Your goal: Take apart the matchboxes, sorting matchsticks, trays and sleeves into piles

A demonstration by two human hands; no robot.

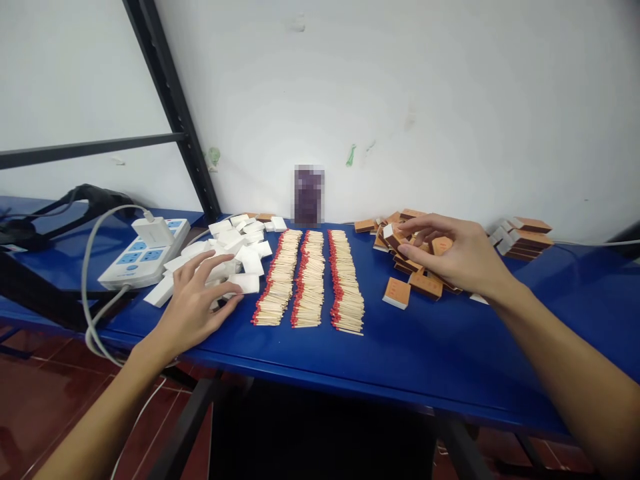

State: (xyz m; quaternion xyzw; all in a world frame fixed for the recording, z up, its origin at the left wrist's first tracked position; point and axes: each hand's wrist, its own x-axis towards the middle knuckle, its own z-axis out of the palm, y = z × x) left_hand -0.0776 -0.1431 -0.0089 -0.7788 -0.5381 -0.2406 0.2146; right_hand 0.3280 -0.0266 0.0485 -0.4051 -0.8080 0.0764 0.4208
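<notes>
My left hand (197, 303) is over a pile of white matchbox trays (230, 235), its thumb and index finger closed on the edge of one white matchbox tray (247, 283). My right hand (453, 250) pinches a brown and orange matchbox (393, 237), whose white end faces left, above a heap of matchboxes (425, 285). A single matchbox (397, 292) lies flat in front of that heap. Between my hands, red-tipped matches are laid out in three long strips: a left strip (280, 280), a middle strip (309, 280) and a right strip (346, 280).
A white power strip (133, 263) with a plugged-in charger (153, 232) and cable stands at the left. Stacked matchboxes (527, 239) sit at the right rear. A black metal frame (175, 100) rises at the left. The blue table (400, 360) meets a white wall; a pixelated dark object leans there.
</notes>
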